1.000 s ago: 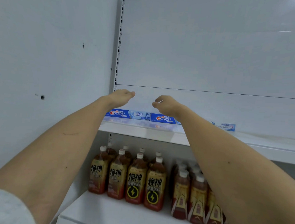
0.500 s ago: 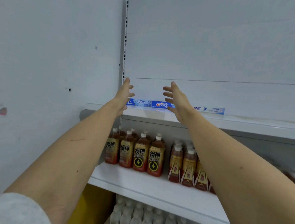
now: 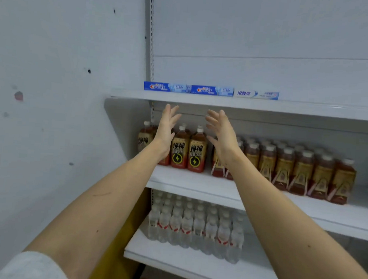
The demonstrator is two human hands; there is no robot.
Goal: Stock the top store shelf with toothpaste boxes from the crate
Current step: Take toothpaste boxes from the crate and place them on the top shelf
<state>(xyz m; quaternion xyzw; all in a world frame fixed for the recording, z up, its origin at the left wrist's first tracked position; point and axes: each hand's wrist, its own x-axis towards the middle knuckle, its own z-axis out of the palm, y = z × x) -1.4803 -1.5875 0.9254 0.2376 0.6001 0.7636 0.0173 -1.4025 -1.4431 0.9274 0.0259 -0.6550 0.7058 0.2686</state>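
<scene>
Three toothpaste boxes lie end to end on the white top shelf point(image 3: 306, 110): a blue box point(image 3: 165, 87) at the left, a second blue box point(image 3: 211, 90) in the middle, and a white and blue box point(image 3: 256, 94) to their right. My left hand point(image 3: 166, 126) and my right hand point(image 3: 220, 130) are raised below the shelf's front edge, palms facing each other, fingers straight and spread. Neither hand holds or touches anything. The crate is out of view.
Brown drink bottles point(image 3: 187, 154) fill the middle shelf point(image 3: 197, 188) behind my hands. Clear water bottles point(image 3: 196, 226) stand on the lower shelf point(image 3: 184, 263). A grey wall point(image 3: 54, 91) closes the left side. Something yellow point(image 3: 119, 252) sits by the lower shelf's left end.
Both hands have let go of the boxes, opened and dropped below the top shelf. The view has pulled back and tilted down, so more shelves show.
</scene>
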